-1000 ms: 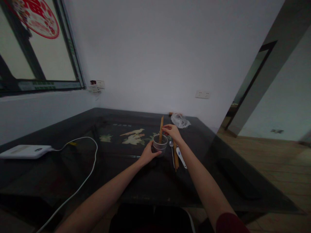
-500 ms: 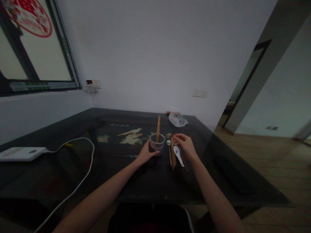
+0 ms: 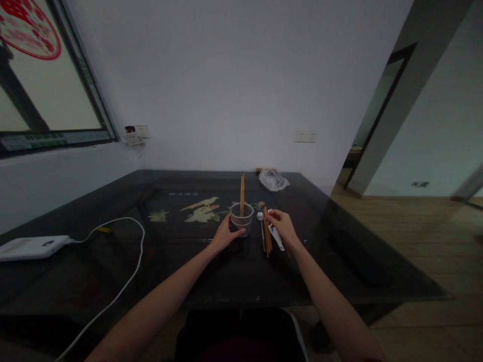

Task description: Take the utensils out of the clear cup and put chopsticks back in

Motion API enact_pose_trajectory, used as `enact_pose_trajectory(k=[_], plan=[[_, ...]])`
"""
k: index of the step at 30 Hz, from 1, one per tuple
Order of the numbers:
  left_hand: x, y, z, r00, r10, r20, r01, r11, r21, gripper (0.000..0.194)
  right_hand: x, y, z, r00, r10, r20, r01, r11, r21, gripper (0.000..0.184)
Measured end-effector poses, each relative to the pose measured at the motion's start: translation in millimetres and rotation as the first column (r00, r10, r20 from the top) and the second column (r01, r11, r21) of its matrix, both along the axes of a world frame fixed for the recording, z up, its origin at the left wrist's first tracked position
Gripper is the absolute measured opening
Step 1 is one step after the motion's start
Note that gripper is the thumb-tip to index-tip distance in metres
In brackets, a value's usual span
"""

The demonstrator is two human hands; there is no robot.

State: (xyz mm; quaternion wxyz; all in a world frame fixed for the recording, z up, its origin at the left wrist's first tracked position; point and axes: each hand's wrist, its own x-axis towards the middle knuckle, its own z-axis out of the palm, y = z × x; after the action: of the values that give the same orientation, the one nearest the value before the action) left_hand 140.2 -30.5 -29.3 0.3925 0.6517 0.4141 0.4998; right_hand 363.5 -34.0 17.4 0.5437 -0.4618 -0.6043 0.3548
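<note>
Clock directions centred on the cup, 12 toward the white wall. Left hand wraps the grey, translucent round cup from 8 o'clock, thumb across the front; the hold is unchanged over both earlier frames. The cup is upright on the glossy black table; the slim yellow-brown wooden chopsticks stand in it, nearly vertical. Main change is the right hand: at 1.0 s ago its fingers are at the standing chopsticks; at 0.5 s ago it is out at 3 o'clock; now its fingertips, narrowly set, meet the upper end of the loose light-brown wooden chopsticks at 4 o'clock. Cannot tell whether it grips any. Just beside that bundle: silver metal spoon on the cup side, white ceramic spoon on the far side, partly covered by the hand. Crumpled clear plastic bag lies at 1 o'clock, apart from both hands.
</note>
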Motion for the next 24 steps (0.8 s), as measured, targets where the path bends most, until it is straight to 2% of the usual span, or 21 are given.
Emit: enact_pose_trajectory(k=[12, 16, 20, 24], plan=[[-4, 3, -3.9, 0.998, 0.052, -0.040, -0.052, 0.999, -0.001, 0.064, 6, 4, -4.8, 1.000, -0.006, 0.030, 0.006, 1.000, -0.002, 0.027], [-3, -2, 2.1, 0.996, 0.067, -0.054, -0.068, 0.998, -0.004, 0.063, 8, 6, -5.4, 0.999, -0.010, 0.032, 0.011, 1.000, -0.008, 0.026], [-2, -7, 10.7, 0.986, 0.102, -0.132, -0.104, 0.995, -0.009, 0.059, 11, 6, -3.8, 0.999, -0.022, 0.046, 0.022, 1.000, -0.004, 0.026], [-2, -7, 12.1, 0.989, 0.081, -0.127, -0.083, 0.996, -0.015, 0.060, 12, 4, -1.5, 0.999, -0.030, 0.042, 0.030, 1.000, 0.001, 0.029]])
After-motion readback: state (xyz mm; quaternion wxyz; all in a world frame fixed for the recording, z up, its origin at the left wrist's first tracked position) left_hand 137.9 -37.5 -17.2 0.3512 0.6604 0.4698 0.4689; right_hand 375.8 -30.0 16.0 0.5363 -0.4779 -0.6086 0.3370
